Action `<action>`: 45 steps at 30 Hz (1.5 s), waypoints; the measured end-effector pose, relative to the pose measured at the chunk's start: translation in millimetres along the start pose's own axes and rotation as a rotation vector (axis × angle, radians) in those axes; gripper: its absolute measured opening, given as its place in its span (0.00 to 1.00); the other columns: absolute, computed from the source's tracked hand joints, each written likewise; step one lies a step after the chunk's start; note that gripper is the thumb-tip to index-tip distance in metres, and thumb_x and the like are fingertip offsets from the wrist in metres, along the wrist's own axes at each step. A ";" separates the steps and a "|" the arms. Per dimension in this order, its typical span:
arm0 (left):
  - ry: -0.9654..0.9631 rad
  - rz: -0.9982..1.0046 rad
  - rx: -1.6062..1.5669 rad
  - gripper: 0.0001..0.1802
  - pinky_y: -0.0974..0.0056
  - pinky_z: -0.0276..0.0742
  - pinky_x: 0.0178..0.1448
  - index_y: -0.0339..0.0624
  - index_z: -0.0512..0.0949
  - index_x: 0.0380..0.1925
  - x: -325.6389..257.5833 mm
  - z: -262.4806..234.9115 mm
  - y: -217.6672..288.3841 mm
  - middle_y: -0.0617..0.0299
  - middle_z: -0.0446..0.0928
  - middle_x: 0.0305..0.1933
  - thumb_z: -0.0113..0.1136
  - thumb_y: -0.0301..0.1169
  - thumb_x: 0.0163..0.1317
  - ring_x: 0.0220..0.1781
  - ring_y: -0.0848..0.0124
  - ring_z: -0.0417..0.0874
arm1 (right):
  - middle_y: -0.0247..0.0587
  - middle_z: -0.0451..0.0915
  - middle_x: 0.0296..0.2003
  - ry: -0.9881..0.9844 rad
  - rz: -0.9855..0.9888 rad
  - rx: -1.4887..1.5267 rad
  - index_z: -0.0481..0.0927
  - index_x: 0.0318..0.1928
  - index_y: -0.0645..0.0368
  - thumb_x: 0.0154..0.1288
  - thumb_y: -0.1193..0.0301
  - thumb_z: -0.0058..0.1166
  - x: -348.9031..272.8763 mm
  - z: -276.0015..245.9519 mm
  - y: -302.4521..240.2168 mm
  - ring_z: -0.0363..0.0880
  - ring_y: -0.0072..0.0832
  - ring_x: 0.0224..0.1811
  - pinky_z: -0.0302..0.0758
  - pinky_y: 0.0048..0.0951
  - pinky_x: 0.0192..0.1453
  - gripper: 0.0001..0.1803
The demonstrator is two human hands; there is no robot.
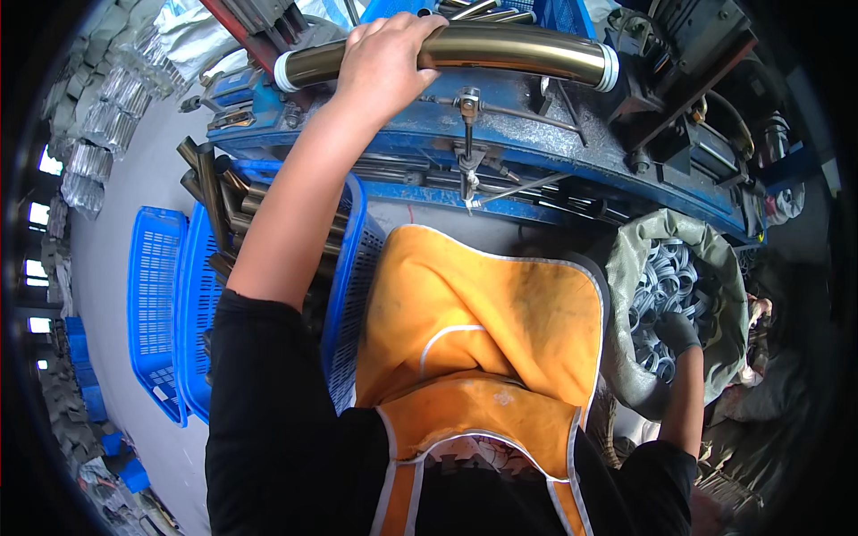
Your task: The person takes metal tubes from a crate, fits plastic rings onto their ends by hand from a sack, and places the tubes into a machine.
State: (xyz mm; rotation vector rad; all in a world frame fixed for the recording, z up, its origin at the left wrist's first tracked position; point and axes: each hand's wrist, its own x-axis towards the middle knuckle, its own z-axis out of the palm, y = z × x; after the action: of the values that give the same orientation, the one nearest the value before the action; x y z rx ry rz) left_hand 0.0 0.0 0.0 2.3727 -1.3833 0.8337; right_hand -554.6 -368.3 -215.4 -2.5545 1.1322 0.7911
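My bare left hand (389,62) is wrapped over a shiny bronze-coloured metal tube (518,45), left of its middle. The tube lies crosswise above the blue machine bench, and a pale ring (610,69) sits on its right end, with another pale ring (282,71) on the left end. My right hand (679,332), in a grey glove, reaches down into an open sack (633,259) at my right. Grey rings (666,272) fill the sack, and the glove touches them. Its fingertips are hidden among the rings.
The blue machine bench (402,134) spans the front, with a clamp fitting (469,107) and upright frames at both sides. At my left stand a blue basket (353,277) of bronze tubes (210,192) and another blue basket (156,304). An orange apron (483,304) covers my lap.
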 end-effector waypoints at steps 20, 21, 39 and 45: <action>-0.263 -0.089 -0.055 0.45 0.43 0.48 0.79 0.48 0.59 0.74 -26.1 100.1 -12.3 0.49 0.64 0.73 0.67 0.40 0.56 0.77 0.52 0.59 | 0.62 0.82 0.37 0.041 -0.164 -0.076 0.82 0.37 0.62 0.64 0.60 0.50 7.2 1.8 11.4 0.81 0.58 0.43 0.76 0.53 0.46 0.17; -0.134 -0.088 -0.081 0.41 0.44 0.50 0.79 0.45 0.61 0.72 -41.3 90.0 -20.3 0.50 0.67 0.70 0.64 0.37 0.59 0.75 0.54 0.62 | 0.60 0.82 0.36 0.071 -0.165 -0.076 0.81 0.35 0.62 0.63 0.63 0.51 9.4 1.7 10.7 0.82 0.57 0.41 0.76 0.52 0.45 0.15; -1.205 -0.571 0.212 0.42 0.45 0.53 0.80 0.59 0.69 0.67 -440.6 -75.1 -161.4 0.63 0.64 0.74 0.71 0.25 0.49 0.80 0.52 0.54 | 0.48 0.79 0.32 0.214 -0.721 -0.684 0.80 0.30 0.59 0.59 0.74 0.52 45.1 40.8 91.1 0.82 0.44 0.33 0.80 0.44 0.34 0.05; -1.070 -0.541 0.162 0.40 0.43 0.50 0.80 0.57 0.69 0.65 -429.1 -68.3 -158.3 0.62 0.64 0.74 0.74 0.29 0.50 0.80 0.59 0.55 | 0.49 0.78 0.30 0.330 -0.499 -0.330 0.78 0.36 0.58 0.63 0.73 0.52 15.5 39.5 63.4 0.81 0.45 0.30 0.78 0.45 0.30 0.04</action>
State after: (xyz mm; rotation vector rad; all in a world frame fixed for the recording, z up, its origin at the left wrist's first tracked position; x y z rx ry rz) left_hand -49.5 416.4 -194.8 3.2322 -0.7846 -0.5898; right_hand -608.0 -404.0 -256.6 -3.1332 0.4039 0.4701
